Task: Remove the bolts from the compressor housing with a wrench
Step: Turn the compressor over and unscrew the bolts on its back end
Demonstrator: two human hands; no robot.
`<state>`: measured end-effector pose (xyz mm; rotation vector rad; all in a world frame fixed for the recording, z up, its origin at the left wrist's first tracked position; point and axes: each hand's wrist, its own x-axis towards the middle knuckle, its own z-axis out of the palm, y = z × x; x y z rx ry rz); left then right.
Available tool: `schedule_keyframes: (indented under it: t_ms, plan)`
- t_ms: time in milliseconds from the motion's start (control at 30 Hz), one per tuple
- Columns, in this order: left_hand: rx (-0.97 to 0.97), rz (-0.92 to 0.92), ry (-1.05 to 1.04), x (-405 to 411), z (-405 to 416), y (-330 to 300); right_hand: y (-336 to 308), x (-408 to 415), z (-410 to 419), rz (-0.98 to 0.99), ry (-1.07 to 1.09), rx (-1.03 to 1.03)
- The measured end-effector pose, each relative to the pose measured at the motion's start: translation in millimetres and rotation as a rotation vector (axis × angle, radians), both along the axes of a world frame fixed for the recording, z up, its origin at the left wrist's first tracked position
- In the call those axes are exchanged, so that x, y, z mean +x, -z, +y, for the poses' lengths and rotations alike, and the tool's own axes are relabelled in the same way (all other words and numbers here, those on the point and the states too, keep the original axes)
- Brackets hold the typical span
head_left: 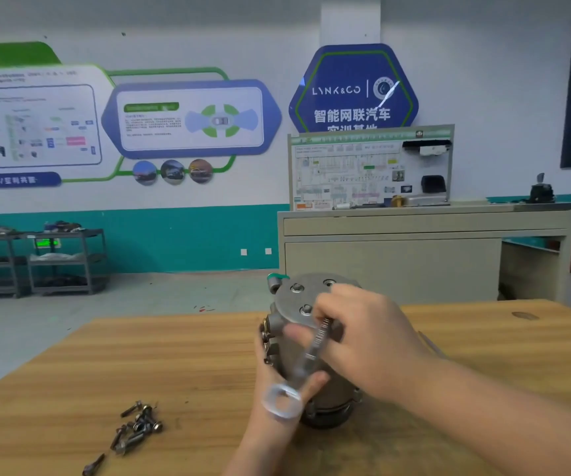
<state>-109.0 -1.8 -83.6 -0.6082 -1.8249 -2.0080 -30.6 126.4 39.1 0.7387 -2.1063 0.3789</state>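
Right hand (pixel 356 334) curled round the wrench (pixel 306 359) high on the shank, head end hidden at the top face of the compressor (pixel 298 304), lower centre of frame on the wooden table (pixel 105 355). Left hand (pixel 277 376) wraps the body from below, steadying. Looks mid-loosening; next needs another swing. Two bolts (pixel 297 287) show on top; removed bolts (pixel 138 426) piled lower left.

A wooden workbench (pixel 174 355) fills the foreground, and behind it stands a grey cabinet (pixel 414 249) bearing a wiring-diagram training board (pixel 363 170). Blue and green posters (pixel 188 118) cover the white-and-teal wall, and two dark shelving carts (pixel 36 262) stand at the left.
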Motion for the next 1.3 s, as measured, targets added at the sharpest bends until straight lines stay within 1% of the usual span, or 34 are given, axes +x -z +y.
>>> schedule_keyframes:
  t_ms: [67, 100, 200, 300, 333, 400, 467, 533, 600, 667, 733, 833, 967, 1033, 1100, 1200, 1233, 1300]
  plan:
    - [0.006, -0.005, -0.024, -3, -1, 3, 13, 6, 14, -0.036, -0.132, -0.259]
    - [-0.008, 0.001, -0.049, -2, -2, 3, 17, 9, 20, -0.119, -0.205, -0.430]
    - [-0.045, -0.005, -0.101, -1, -2, 7, 18, 13, 35, -0.505, -0.465, -0.994]
    - [-0.073, -0.038, -0.155, -1, 0, 8, 12, 3, 51, -0.797, -0.607, -1.349]
    - [-0.094, -0.055, -0.173, -1, 1, 8, 7, -3, 56, -0.887, -0.621, -1.444]
    - [-0.123, -0.084, -0.218, -1, 1, 8, -5, -15, 66, -1.016, -0.596, -1.546]
    - [-0.128, -0.094, -0.242, -2, 0, 9, -17, -27, 71, -1.079, -0.539, -1.580]
    - [-0.136, -0.093, -0.252, -2, 0, 10, -27, -41, 73, -1.100, -0.465, -1.595]
    - [-0.139, -0.086, -0.258, -2, -1, 10, -39, -53, 70, -1.114, -0.368, -1.548]
    - [-0.147, -0.067, -0.251, -2, -1, 9, -52, -63, 64, -1.128, -0.231, -1.404]
    - [-0.145, -0.049, -0.242, -2, -1, 9, -61, -71, 55, -1.111, -0.058, -1.185]
    - [-0.136, -0.049, -0.231, -1, 0, 11, -72, -77, 34, -0.982, 0.177, -0.799]
    - [-0.123, -0.067, -0.224, 0, 2, 11, -80, -75, 2, -0.779, 0.312, -0.286]
    - [-0.138, -0.067, -0.225, 1, 1, 10, -73, -67, -8, -0.630, 0.339, -0.083]
    - [-0.153, -0.067, -0.238, 1, 0, 11, -59, -51, -12, -0.480, 0.305, 0.015]
    - [-0.178, -0.068, -0.260, 1, -3, 11, -32, -22, -8, -0.238, 0.187, 0.103]
    - [-0.189, -0.071, -0.254, 0, -3, 11, -23, -14, -4, -0.178, 0.153, 0.101]
    - [-0.174, -0.093, -0.231, -1, -5, 12, -7, 0, 8, -0.156, 0.089, 0.035]
